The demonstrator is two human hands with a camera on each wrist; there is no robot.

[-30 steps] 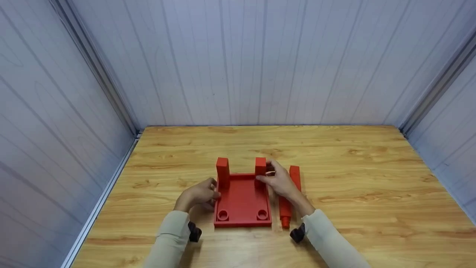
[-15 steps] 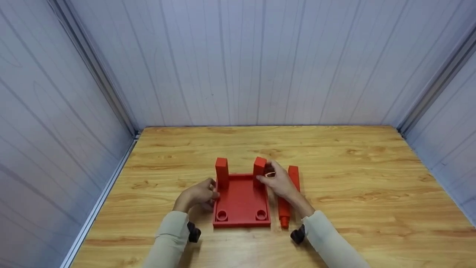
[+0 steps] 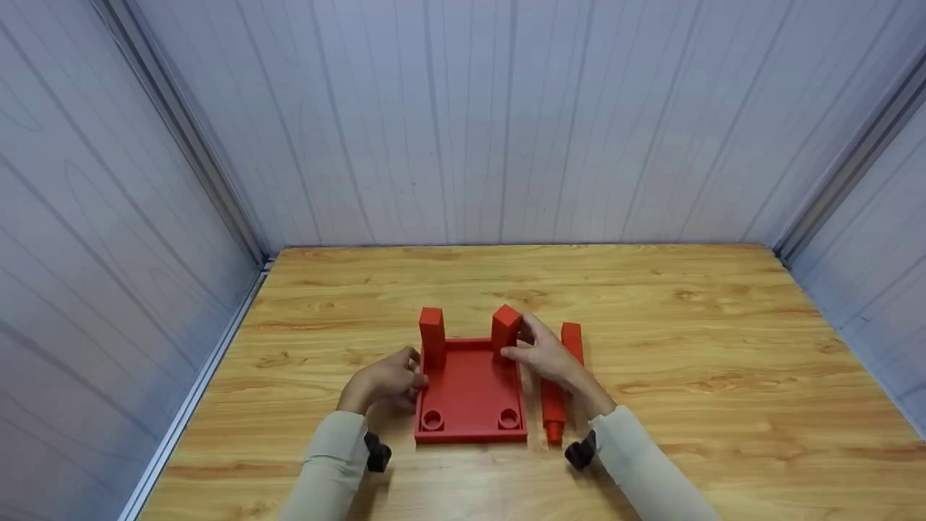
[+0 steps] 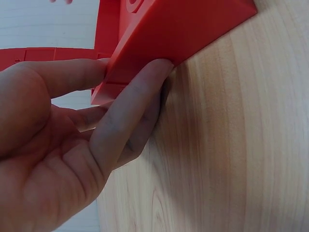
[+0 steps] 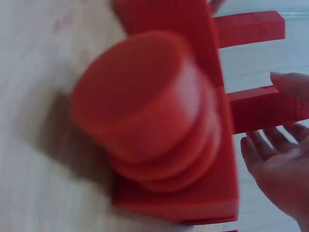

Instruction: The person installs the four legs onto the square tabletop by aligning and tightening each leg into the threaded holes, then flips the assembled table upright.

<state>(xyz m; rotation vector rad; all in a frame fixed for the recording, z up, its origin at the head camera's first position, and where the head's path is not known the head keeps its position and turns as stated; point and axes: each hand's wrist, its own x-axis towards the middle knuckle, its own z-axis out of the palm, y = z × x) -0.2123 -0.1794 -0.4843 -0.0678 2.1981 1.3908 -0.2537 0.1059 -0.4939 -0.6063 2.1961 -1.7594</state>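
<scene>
A square red toy tabletop [image 3: 470, 394] with a raised rim lies upside down on the wooden table, round sockets in its two near corners. My left hand [image 3: 389, 378] grips its left rim, thumb on the inner side, as the left wrist view shows on the tabletop's edge [image 4: 159, 38]. At the far left corner stands a square red leg [image 3: 432, 336]. My right hand [image 3: 546, 353] holds another upright leg [image 3: 505, 331] at the far right corner between thumb and fingers; that leg's faces are turned out of line with the rim. Its lower joint is hidden.
Loose red leg [image 3: 553, 405] lies right of the tabletop, under the right forearm, with its round plug [image 5: 140, 101] filling the right wrist view. Pale panel walls [image 3: 470, 123] enclose the wooden table [image 3: 723, 362] at the back and sides.
The far right leg has turned about its upright axis in my right hand, from square with the rim to cornerwise. My left hand keeps its place on the rim.
</scene>
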